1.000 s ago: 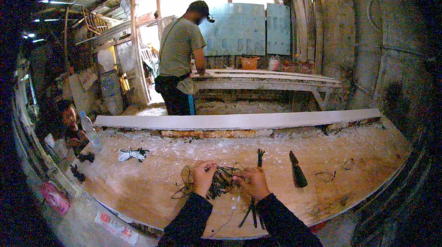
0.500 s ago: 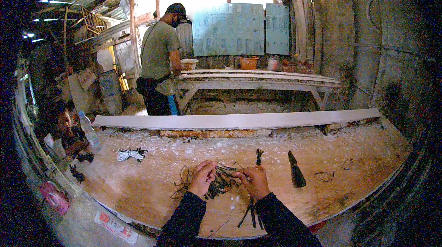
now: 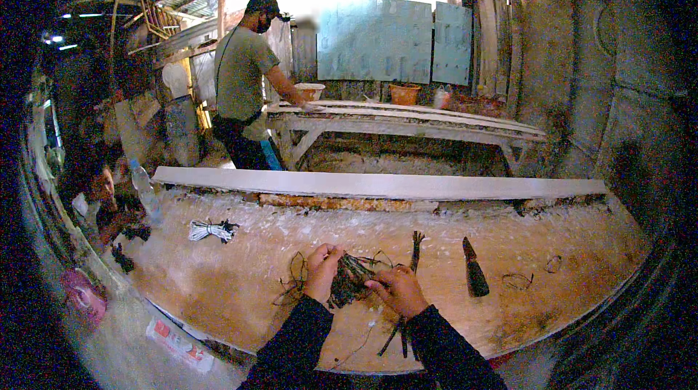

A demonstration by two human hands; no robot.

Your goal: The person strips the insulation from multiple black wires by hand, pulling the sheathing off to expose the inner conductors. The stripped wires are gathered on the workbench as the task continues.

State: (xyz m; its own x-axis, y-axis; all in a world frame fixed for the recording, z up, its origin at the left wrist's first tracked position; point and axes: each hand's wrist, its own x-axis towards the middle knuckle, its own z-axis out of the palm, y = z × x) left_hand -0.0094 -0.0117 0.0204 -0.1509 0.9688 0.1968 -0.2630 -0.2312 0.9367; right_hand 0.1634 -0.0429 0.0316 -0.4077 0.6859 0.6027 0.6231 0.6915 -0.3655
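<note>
My left hand (image 3: 322,271) is closed on one end of a loose bundle of thin dark cords (image 3: 350,281). Bent toward it, my right hand (image 3: 400,290) has its fingers closed on the other side of the same bundle. Thin loops of cord spread out left of my left hand. A second bunch of dark strips (image 3: 416,244) lies partly beneath my right hand, its lower ends fanned out toward the table's near edge. To the right rests a dark tapered tool, like a short knife (image 3: 475,270).
On the wooden tabletop (image 3: 240,288) are a tied white cord bundle (image 3: 211,230) and thin wire-like loops (image 3: 518,282). A long white plank (image 3: 378,183) spans the far edge. A clear bottle (image 3: 145,188) and a seated person are at left; another person (image 3: 247,85) stands at a bench.
My right hand has turned and shifted slightly left and down along the dark cords. The view has moved a little. The standing person's arm now reaches out over the back bench.
</note>
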